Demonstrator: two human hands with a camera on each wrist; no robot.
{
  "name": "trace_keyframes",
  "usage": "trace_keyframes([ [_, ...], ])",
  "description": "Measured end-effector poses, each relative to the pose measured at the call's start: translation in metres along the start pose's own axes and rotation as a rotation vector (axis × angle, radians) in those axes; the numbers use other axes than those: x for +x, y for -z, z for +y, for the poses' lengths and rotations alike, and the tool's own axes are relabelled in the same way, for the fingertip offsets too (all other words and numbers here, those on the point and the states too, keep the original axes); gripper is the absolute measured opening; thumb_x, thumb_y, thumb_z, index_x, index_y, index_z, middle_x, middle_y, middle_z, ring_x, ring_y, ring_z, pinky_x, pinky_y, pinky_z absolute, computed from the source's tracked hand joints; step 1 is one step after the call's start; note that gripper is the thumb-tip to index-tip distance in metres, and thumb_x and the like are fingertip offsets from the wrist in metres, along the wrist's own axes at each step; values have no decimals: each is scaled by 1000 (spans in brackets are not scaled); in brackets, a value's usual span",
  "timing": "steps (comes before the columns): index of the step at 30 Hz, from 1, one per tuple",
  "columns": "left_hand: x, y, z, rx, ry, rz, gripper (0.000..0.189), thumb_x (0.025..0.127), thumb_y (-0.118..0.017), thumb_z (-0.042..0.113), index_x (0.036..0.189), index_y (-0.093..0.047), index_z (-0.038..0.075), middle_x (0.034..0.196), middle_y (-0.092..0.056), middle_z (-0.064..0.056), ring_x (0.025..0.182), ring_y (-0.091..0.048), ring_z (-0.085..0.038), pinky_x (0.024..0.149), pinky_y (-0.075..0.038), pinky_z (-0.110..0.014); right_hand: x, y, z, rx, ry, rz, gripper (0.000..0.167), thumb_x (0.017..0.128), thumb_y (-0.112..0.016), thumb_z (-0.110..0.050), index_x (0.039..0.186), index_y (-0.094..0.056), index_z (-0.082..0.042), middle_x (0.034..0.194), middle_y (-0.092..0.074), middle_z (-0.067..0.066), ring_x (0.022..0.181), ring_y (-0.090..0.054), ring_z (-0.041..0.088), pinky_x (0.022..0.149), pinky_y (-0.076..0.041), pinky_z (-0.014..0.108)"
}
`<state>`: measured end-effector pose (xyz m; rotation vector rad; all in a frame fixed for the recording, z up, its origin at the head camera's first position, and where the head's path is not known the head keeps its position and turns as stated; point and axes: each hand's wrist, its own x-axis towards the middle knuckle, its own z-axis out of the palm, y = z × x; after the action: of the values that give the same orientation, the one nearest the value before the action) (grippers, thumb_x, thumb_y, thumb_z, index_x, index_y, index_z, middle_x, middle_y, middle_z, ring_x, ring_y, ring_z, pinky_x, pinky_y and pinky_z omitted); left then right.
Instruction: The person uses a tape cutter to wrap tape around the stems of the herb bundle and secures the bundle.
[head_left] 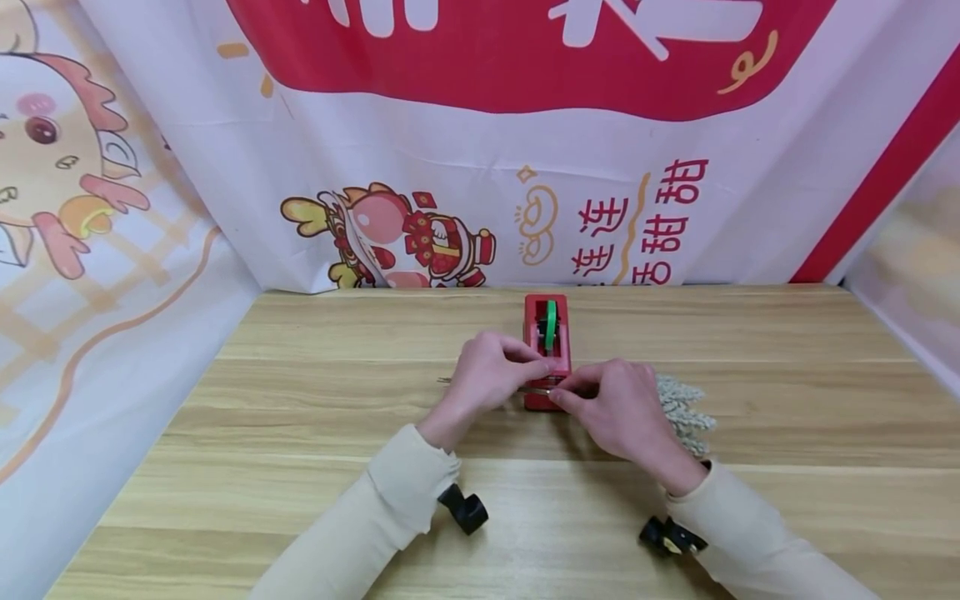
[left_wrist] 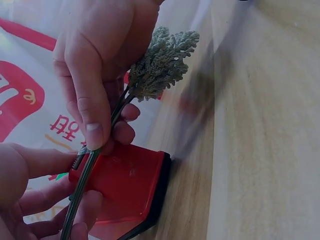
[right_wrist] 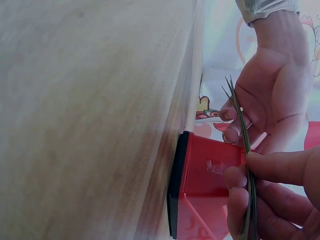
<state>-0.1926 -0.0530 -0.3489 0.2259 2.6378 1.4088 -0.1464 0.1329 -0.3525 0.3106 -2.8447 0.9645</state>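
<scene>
A bundle of thin green stems (left_wrist: 84, 182) with a grey-green flower head (head_left: 681, 408) lies crosswise before a red tape dispenser (head_left: 531, 337). My right hand (head_left: 626, 408) pinches the stems between thumb and fingers near the dispenser's front, below the flower head. On the other side, my left hand (head_left: 487, 371) has its fingers curled round the stems, while its thumb rests at the dispenser's toothed cutter (left_wrist: 77, 161). A bit of clear film shows under my right thumb; whether my left fingertips pinch tape is hidden. A green roll (head_left: 551, 325) sits inside the dispenser.
The dispenser stands on a wood-grain table (head_left: 315, 500) near its back edge. Behind it hangs a printed white and red cloth (head_left: 480, 150). A black wrist camera (head_left: 465, 510) hangs under the left sleeve and another (head_left: 667, 537) under the right one.
</scene>
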Motion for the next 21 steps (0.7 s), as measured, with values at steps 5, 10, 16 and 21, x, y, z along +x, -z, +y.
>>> trace_keyframes([
  [5,4,4,-2,-81,78,-35,23,83,-90,46,88,-87,24,94,-82,9,98,-64,-13,75,-47,-29,0,1,-1,-4,0,-16,11,95,-80,-26,97,-87,-18,90,-84,-2,84,-68,18,101,-39,56],
  [10,6,5,-4,-132,119,-53,21,83,-92,43,88,-87,23,93,-82,8,95,-67,-12,72,-48,-27,0,1,-2,-3,-3,-22,11,95,-80,-26,97,-87,-18,89,-83,-2,75,-59,13,98,-37,53],
  [16,7,5,-8,-162,26,-70,13,87,-90,31,91,-85,20,92,-81,4,90,-70,-11,76,-51,-27,0,0,-1,-3,16,-4,9,94,-80,-26,94,-87,-19,88,-83,-3,83,-68,16,94,-36,52],
  [21,8,6,-12,-172,-94,-159,6,97,-79,19,101,-84,19,100,-81,2,96,-70,-13,84,-53,-31,1,0,-1,2,31,-1,8,94,-81,-25,93,-87,-19,89,-83,-3,88,-72,20,93,-36,52],
])
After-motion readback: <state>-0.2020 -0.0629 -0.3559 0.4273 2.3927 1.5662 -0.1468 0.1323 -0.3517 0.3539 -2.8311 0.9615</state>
